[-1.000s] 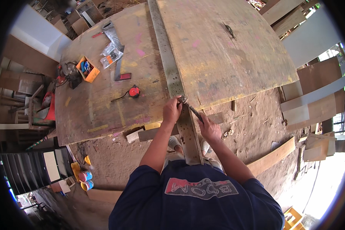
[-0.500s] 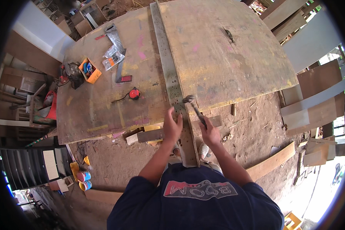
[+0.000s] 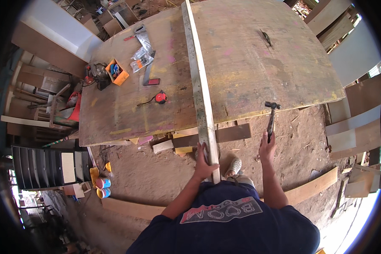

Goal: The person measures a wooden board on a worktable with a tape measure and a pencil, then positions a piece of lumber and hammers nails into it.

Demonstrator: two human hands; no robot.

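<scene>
I have my left hand (image 3: 205, 164) at the near end of the long board (image 3: 202, 93), just below the centre of the frame; its fingers lie along the speckled grey side and its thumb comes across toward the pale edge, so the hand is partly curled and has hold of the board; the board runs from there up to the top edge of the frame, leaning slightly left, with its far part over the worktop (image 3: 245, 76) and its near end reaching the dark shirt (image 3: 224, 228). My right hand (image 3: 267, 148), right of centre, is closed round the handle of the hammer (image 3: 271, 116); the hammer points up the frame, its dark head showing against the worktop's near edge, well apart from the board; I cannot tell whether the head touches that edge. Left of the board, around the upper left of the frame, I see a red tape measure (image 3: 160, 98), a square (image 3: 147, 76) with a red handle, a clear plastic bag (image 3: 140, 63), a handsaw (image 3: 143, 39) and an orange box (image 3: 117, 74) of small things; below the worktop's near edge a dark plank (image 3: 233, 133) lies crosswise, beyond my left hand.
</scene>
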